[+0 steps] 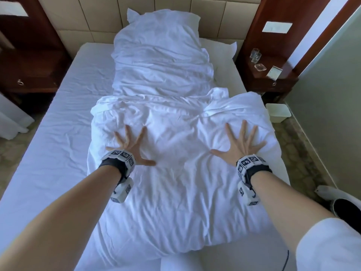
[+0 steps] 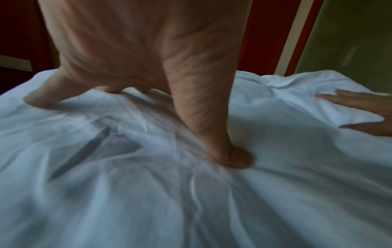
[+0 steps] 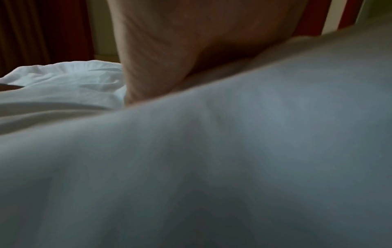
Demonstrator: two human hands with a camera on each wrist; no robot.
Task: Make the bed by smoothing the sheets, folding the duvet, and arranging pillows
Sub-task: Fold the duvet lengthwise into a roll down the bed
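Note:
A white duvet (image 1: 175,192) lies folded into a long strip down the middle of the bed, its near end doubled over into a thick wrinkled block. My left hand (image 1: 132,147) presses flat on that block with fingers spread wide. My right hand (image 1: 240,141) presses flat on the block's right part, fingers also spread. In the left wrist view my left thumb (image 2: 229,156) digs into the duvet (image 2: 191,193), and the fingers of my right hand (image 2: 360,107) show at the right edge. A white pillow (image 1: 164,18) leans against the headboard; a second pillow (image 1: 220,48) lies at the right.
The white fitted sheet (image 1: 54,133) is bare on the bed's left side. A wooden nightstand (image 1: 273,75) on the right carries glasses (image 1: 256,54) and an ashtray. A white bin (image 1: 278,112) stands on the floor beside the bed. Dark wooden furniture (image 1: 29,65) stands at the left.

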